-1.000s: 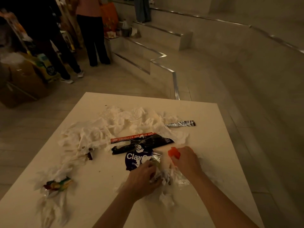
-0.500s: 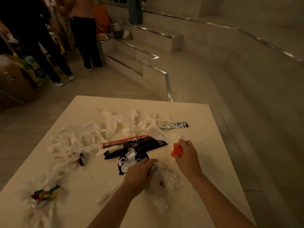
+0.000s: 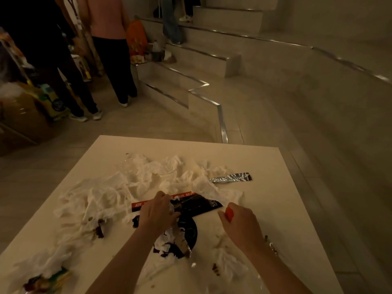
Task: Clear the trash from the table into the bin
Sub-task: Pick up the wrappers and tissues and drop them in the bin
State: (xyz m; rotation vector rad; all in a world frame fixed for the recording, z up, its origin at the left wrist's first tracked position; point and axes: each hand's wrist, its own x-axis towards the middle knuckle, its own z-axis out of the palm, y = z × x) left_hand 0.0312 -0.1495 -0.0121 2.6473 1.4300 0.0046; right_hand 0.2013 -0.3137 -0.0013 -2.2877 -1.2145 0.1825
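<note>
Evidently a gathering step is in hand: loose trash is being bunched at the lower middle of the frame before any carry, and no bin is seen. It would best be done from the left, so that the tissues strewn over the left and middle of the table are drawn inward into one bundle rather than lifted piece by piece. The left hand, at centre, is curled down on a bunch of tissues and the crinkled film beneath. That grip should be closed fully before lifting, since thin paper is likely to tear or shed crumbs. The right hand, right of centre, is pinched on an orange scrap, thumb against fingers. The scrap could be tucked into the bundle, so that this hand is freed for the foil strip at the upper right of the pile.

The trash is seen mostly as white, limp, crumpled paper, stained brown in places at the left. A colourful wrapper is found at the lower left edge. A black wrapper with a red band is spread flat between the hands, partly covered by the left one. A stained tissue is left below the right hand, and a foil bit is seen just beside that wrist.
</note>
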